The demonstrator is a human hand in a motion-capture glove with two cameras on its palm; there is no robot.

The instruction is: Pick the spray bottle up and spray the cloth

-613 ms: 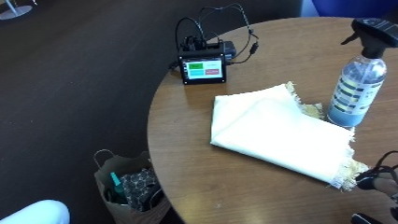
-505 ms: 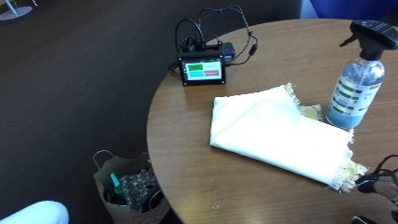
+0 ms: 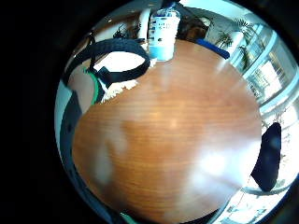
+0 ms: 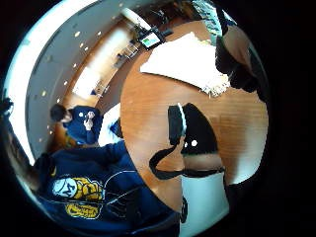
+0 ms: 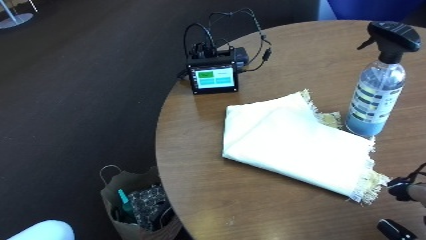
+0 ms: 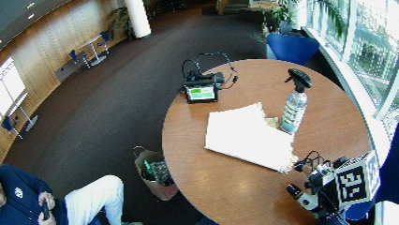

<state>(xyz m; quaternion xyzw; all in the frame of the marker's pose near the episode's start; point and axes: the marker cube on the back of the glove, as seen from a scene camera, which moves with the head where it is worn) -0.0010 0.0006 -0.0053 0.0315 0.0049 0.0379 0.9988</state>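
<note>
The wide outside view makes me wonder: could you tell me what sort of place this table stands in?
Probably an office lobby or lounge. The round wooden table stands on dark carpet beside tall windows, with a blue chair behind it, potted plants further off and wood-panelled walls.

Right hand [image 5: 411,192]: cut off by the outside view's edge just past the cloth's fringed corner; finger posture cannot be determined.
Spray bottle [image 5: 378,82]: well beyond the hand; label print too small to read.
Cloth [image 5: 296,142]: partly hidden behind hand straps in the palm views.
Screen device [image 5: 213,79]: display text illegible.
</note>
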